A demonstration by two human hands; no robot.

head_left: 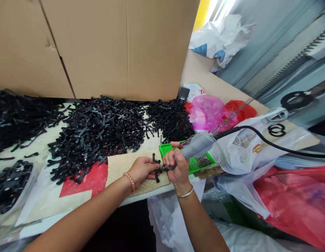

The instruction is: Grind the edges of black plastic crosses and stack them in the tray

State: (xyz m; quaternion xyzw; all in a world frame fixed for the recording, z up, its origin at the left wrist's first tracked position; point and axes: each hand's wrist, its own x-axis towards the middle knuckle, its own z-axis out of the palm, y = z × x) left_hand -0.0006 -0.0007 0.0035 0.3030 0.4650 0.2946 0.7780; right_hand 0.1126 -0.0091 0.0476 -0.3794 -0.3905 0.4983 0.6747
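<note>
My left hand (143, 169) pinches a small black plastic part (156, 176) over a beige textured mat (120, 168). My right hand (178, 166) is wrapped round a grey electric screwdriver (197, 145), held at a slant, with its tip end against or very near the black part. Whether the tip touches is too small to tell. Behind my right hand sits a green basket (164, 148) holding small metal screws (203, 161). A large pile of black parts (99, 126) lies beyond the mat.
More black parts (20, 115) lie at the far left, above a clear tub (31, 185) of them. Cardboard (99, 45) stands behind. A phone (183, 95), pink plastic bag (205, 112) and white bag (241, 150) are at right. The screwdriver's black cable (267, 141) runs right.
</note>
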